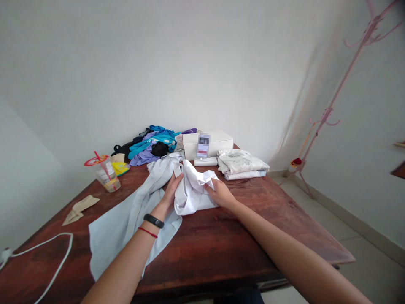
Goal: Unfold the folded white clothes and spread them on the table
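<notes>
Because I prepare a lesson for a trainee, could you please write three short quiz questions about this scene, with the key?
1. Which wrist wears the black band?
2. What does the right hand grip: (a) the pink stand, (b) the white garment, (c) the white cable?
3. True or false: in the picture, the clear cup stands left of the white box.

Key: 1. the left; 2. b; 3. true.

We wear 1 black wristband [154,221] with a rounded face on our left arm [126,264], and 1 thin red cord [147,232] elbow-side of that wristband.
</notes>
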`<state>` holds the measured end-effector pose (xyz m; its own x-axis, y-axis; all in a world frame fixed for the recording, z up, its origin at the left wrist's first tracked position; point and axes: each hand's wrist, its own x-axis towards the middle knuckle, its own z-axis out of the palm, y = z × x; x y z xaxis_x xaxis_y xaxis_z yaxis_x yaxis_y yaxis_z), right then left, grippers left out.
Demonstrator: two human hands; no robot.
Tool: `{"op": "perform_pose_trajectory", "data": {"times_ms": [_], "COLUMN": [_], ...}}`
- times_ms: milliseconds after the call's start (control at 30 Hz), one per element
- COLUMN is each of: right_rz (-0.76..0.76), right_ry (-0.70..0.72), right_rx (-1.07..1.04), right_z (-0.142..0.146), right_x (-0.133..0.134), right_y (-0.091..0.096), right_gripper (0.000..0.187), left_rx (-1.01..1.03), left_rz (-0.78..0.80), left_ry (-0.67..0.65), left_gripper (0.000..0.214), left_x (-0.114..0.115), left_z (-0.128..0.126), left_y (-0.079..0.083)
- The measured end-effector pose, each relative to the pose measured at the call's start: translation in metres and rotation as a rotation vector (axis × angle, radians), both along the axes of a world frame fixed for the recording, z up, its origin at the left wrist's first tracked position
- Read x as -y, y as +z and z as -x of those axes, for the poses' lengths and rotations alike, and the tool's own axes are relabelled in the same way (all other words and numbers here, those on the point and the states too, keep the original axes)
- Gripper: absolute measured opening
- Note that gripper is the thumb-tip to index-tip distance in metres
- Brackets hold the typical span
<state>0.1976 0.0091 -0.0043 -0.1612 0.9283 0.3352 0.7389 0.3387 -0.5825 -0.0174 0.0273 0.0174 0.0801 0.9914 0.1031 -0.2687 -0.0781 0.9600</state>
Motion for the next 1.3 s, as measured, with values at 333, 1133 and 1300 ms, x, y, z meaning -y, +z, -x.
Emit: {"op": "perform_pose_trajectory", "data": {"times_ms": [333,1133,1300], "right_rz": [0.014,-0.094,-0.141], "right_ry": [-0.007,-0.31,-0.382], "right_rx": [-0.063,-1.246,-1.313], "right_z": [0.0,-0.008,-0.016], "right_x": [0.001,-0.009,-0.012], "right_y": [0.002,0.012,0.022], "right_gripper": [0.025,0.061,0.063], "left_rx": [-0.083,-0.36,-0.433], "left_rz": [-0.018,0.11,0.215], "left_ry": [-0.042,-0.015,-0.088], "left_gripper": [0.053,0.036,0.049], "left_x": [0.002,0.004,0.01], "left_z": [0.0,0.045,0.054], "left_y": [0.002,0.042,0.038]}}
